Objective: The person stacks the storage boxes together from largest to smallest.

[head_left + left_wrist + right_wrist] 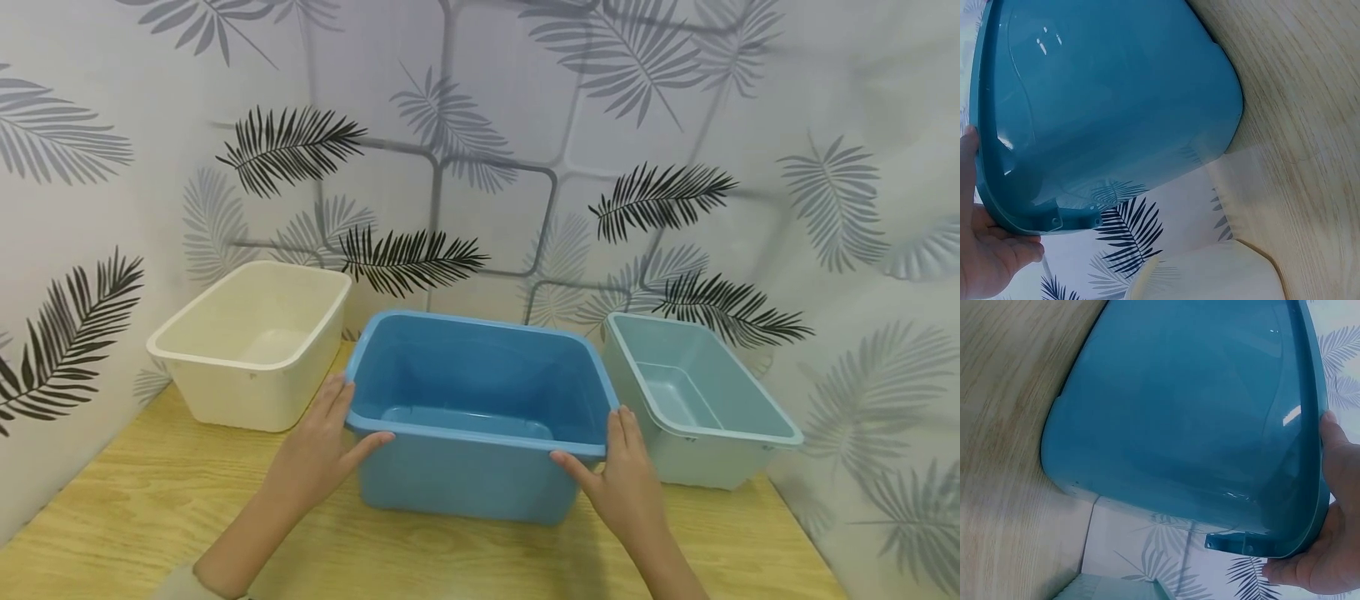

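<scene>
A deep blue plastic tub (465, 479) stands upright on the wooden table, its mouth facing up and nothing visible inside. My left hand (318, 450) holds its front left corner, thumb on the front rim and fingers along the side rim. At the front right corner my right hand (622, 479) holds the rim the same way. Both wrist views look along the tub's outer wall: the left hand (991, 250) and the right hand (1329, 531) each grip the rim around a corner.
To the left stands a cream tub (255, 392), close to the wall. A pale green tub (705, 458) sits at the right, right beside the blue one. Behind them rises a leaf-patterned wall (495, 225). The wooden table (420, 567) runs under all three.
</scene>
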`<state>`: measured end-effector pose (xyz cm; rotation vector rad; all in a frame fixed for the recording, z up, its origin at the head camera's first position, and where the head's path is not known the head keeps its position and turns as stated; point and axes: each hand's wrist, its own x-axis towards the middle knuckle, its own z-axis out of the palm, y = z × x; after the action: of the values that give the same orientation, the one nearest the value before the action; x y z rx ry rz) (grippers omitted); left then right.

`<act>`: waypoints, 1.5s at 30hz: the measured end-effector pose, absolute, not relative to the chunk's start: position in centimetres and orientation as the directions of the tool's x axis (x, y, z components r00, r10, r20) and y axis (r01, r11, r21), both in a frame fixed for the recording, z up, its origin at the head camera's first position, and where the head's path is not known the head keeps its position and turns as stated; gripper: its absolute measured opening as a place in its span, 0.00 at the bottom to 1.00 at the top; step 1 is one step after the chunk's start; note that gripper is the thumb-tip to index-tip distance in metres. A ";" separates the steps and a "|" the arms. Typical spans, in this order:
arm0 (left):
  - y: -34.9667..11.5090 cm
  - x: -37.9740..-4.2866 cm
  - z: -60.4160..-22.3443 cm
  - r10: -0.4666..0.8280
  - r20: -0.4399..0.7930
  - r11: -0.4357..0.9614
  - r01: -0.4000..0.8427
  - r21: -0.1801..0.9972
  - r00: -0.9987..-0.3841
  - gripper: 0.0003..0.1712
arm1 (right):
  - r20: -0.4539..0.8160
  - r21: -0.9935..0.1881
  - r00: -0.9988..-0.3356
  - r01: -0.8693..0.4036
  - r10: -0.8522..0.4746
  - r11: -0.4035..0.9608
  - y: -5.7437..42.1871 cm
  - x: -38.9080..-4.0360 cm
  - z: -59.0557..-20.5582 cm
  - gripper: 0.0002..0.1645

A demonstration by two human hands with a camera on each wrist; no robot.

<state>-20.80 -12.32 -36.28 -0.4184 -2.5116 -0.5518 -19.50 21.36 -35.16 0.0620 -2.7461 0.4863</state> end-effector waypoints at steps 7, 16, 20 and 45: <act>-12.1 -20.8 -36.1 0.170 0.536 0.867 0.384 0.318 -0.827 0.48 | 0.348 -0.394 -0.937 -0.119 0.028 0.912 21.5 -19.6 -35.6 0.60; -11.5 -21.2 -36.0 0.232 0.664 0.862 0.467 0.200 -0.711 0.50 | 0.463 -0.525 -0.886 -0.280 -0.006 0.804 22.6 -19.5 -36.3 0.48; -10.6 -21.3 -35.6 0.248 0.715 0.851 0.499 0.161 -0.654 0.51 | 0.535 -0.544 -0.845 -0.342 0.003 0.766 23.2 -19.4 -36.4 0.41; 0.6 -21.5 -33.5 0.428 0.686 0.726 0.676 0.128 -0.589 0.50 | 0.633 -0.524 -0.760 -0.276 0.151 0.806 29.4 -19.7 -37.9 0.39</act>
<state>-21.47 0.56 -33.46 -0.8317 -2.2834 -0.5020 -19.70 29.42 -37.91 0.0915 -2.2994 0.8034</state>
